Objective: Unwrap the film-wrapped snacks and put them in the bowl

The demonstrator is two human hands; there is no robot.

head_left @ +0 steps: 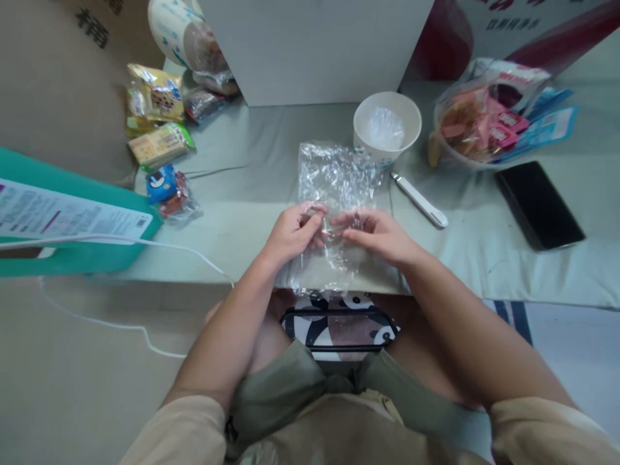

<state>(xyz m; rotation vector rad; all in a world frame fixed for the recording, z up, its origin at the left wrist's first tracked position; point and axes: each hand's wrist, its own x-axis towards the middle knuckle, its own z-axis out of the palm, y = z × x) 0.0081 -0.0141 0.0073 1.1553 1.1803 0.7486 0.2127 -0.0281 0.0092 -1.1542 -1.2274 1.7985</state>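
A crinkled clear plastic bag (335, 177) lies flat on the pale green tabletop (242, 213), reaching from the table's front edge toward a white bowl (386, 126). My left hand (292, 232) and my right hand (375, 234) meet over the bag's middle, fingertips pinched together on the plastic and on something small between them that I cannot make out.
A white pen-like tool (419, 199) lies right of the bag. A black phone (538, 204) and a clear bag of pink snack packets (484, 123) sit at the right. Wrapped snacks (159, 139), a teal box (72, 226) and a white cable (145, 245) are left. A white box (314, 48) stands behind.
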